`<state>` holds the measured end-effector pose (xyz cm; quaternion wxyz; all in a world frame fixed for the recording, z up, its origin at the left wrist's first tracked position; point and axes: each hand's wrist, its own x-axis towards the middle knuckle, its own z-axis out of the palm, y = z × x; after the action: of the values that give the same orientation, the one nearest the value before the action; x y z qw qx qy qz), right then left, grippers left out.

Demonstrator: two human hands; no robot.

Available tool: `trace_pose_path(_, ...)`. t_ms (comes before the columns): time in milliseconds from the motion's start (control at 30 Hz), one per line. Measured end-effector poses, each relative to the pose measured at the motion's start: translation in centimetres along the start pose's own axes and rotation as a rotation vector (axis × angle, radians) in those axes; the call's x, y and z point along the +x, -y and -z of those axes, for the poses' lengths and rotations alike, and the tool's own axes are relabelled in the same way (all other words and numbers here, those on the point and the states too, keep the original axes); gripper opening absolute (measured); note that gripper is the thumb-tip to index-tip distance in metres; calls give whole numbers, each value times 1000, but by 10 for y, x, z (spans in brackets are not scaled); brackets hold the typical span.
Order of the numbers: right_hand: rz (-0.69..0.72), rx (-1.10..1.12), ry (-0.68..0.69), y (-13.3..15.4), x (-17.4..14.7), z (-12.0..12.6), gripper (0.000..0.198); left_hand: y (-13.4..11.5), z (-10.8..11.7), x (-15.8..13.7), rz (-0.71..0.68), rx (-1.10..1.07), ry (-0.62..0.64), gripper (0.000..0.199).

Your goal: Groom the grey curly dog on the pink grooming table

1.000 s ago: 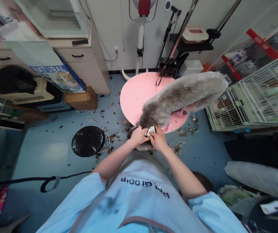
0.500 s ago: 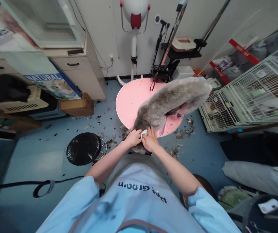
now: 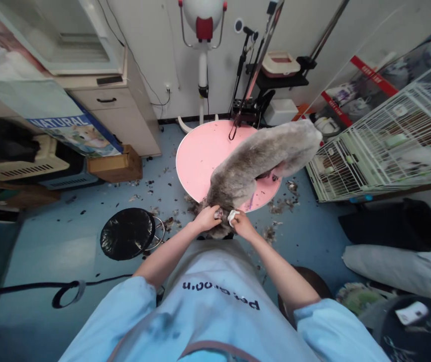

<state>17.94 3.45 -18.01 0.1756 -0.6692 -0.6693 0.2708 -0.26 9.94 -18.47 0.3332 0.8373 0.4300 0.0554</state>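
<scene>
A grey, close-clipped dog (image 3: 260,156) stands on a round pink grooming table (image 3: 196,156), its head end at the near edge, close to my body. My left hand (image 3: 207,219) is closed at the side of its head, gripping what looks like an ear, with a pinkish inner patch showing by the fingertips. In my right hand (image 3: 242,224) a crumpled white wipe (image 3: 233,217) is pinched between thumb and fingers, just right of the head. Most of the dog's face is hidden from this angle.
Clipped fur (image 3: 283,205) litters the blue floor around the table. A black round stool (image 3: 128,234) stands to the left. White wire cages (image 3: 385,146) line the right side. At lower right, scissors and a white packet (image 3: 411,312) lie on a dark round top.
My right hand has moved right with the white wipe, away from my left hand. Between the hands, more of the dog's head shows. The view has shifted slightly.
</scene>
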Motion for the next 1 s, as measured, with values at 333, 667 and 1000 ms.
trace_pose_path(333, -144, -113, 63, 29, 1, -41, 21, 16, -11, 2, -48, -245, -53, 48)
trace_pose_path(667, -60, -61, -35, 10, -23, -31, 24, 18, -21, 0, 135, -533, -116, 38)
trace_pose_path(1000, -37, -97, -11, 33, 2, -52, 19, 24, -10, 5, 220, -503, -162, 41)
